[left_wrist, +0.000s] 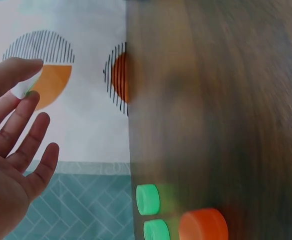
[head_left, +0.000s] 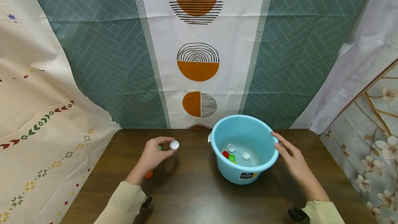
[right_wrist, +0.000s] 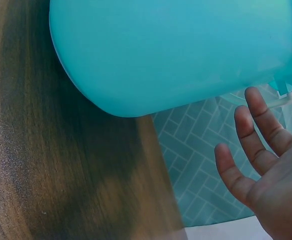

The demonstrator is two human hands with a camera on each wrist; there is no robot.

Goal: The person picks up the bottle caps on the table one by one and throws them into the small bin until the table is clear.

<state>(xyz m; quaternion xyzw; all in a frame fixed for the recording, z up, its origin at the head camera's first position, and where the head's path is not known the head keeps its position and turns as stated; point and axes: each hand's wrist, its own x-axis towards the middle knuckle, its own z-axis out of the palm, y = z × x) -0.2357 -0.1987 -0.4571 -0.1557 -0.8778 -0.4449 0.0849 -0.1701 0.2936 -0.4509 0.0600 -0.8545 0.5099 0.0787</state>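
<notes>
My left hand [head_left: 155, 156] pinches a small white bottle cap [head_left: 174, 145] between thumb and fingertips, raised over the left part of the table. In the left wrist view the other fingers [left_wrist: 28, 150] spread away from the cap. An orange cap [head_left: 149, 174] and two green caps [left_wrist: 148, 199] [left_wrist: 157, 230] lie on the table near this hand. On the right stands a light blue bucket [head_left: 228, 168] with red, green and white caps [head_left: 246, 156] inside. My right hand [head_left: 290, 158] rests its fingertips at the bucket's right rim, fingers loosely extended.
The dark wooden table [head_left: 192, 196] ends at a patterned cloth [head_left: 199, 30] hanging behind it. A cream embroidered cloth [head_left: 46, 130] hangs at the left, and a floral one [head_left: 367, 161] at the right. The bucket's white handle joint [head_left: 209, 138] sticks out at its left.
</notes>
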